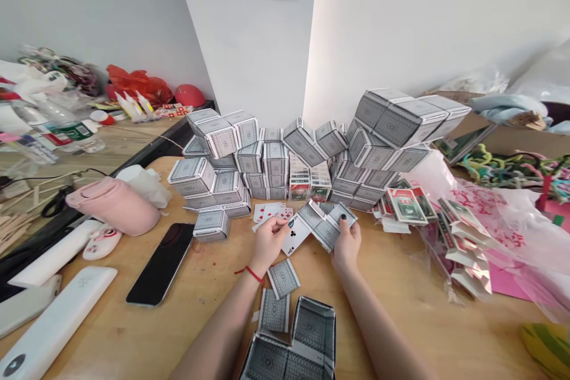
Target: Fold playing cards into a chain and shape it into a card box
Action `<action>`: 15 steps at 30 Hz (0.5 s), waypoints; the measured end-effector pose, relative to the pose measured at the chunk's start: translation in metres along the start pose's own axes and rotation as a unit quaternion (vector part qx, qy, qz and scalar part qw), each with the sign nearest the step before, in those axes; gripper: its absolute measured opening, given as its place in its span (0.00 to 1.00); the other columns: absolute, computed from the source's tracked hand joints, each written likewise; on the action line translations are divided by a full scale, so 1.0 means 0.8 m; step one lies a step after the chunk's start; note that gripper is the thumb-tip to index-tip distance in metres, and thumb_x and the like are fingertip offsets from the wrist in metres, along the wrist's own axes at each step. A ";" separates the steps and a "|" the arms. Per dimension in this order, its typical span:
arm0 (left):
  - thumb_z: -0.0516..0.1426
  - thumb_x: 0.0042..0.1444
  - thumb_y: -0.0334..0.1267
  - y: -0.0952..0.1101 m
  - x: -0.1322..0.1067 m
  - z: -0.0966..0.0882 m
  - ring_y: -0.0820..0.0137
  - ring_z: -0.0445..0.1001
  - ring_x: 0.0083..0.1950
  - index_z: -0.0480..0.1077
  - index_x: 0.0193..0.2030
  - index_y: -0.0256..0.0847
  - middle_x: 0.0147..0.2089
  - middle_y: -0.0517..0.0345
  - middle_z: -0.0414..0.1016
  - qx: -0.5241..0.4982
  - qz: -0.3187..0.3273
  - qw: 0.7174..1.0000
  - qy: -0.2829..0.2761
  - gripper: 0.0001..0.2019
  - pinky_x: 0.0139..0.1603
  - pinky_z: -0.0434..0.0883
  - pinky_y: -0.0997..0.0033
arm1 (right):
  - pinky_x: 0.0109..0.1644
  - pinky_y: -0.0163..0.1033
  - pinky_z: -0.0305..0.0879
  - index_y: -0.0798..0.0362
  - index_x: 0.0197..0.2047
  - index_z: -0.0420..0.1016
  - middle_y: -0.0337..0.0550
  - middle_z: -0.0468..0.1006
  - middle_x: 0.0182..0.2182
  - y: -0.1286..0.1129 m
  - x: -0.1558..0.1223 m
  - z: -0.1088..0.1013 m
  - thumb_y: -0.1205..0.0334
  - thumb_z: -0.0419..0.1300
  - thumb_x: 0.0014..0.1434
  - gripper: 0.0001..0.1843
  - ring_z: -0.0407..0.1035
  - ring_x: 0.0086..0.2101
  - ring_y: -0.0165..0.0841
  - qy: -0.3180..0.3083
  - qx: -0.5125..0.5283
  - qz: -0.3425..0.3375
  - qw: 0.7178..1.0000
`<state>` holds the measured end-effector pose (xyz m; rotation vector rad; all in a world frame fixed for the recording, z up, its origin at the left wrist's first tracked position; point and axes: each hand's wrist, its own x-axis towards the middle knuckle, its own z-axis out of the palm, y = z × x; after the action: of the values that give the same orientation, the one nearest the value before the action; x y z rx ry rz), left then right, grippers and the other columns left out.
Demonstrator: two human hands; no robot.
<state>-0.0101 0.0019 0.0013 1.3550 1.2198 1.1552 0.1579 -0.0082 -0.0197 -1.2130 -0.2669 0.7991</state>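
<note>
Centrally, hands [348,244] gripping cards [321,229] by edges, wide tabletop [414,291] beside right forearm [371,320]

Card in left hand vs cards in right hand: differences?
Side shown: left card shows a white face with black clubs; right cards show grey patterned backs.
Shape: left card looks flat; right cards form several panels, with a white flap sticking up.
Shared: both are finger-held, left card by the left hand, right cards by the right hand. Can't tell whether they're joined.
</note>
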 end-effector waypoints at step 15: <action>0.58 0.45 0.40 -0.010 0.006 -0.004 0.73 0.70 0.25 0.69 0.28 0.37 0.25 0.58 0.74 -0.045 -0.023 0.998 0.037 0.08 0.24 0.64 0.77 | 0.43 0.42 0.66 0.51 0.41 0.65 0.40 0.76 0.38 -0.003 -0.015 0.010 0.65 0.66 0.37 0.25 0.71 0.37 0.33 -0.186 -0.015 0.024 0.982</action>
<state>-0.0141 0.0075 -0.0062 1.2215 1.2307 1.2216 0.1460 -0.0108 -0.0118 -1.0950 -0.5572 1.0669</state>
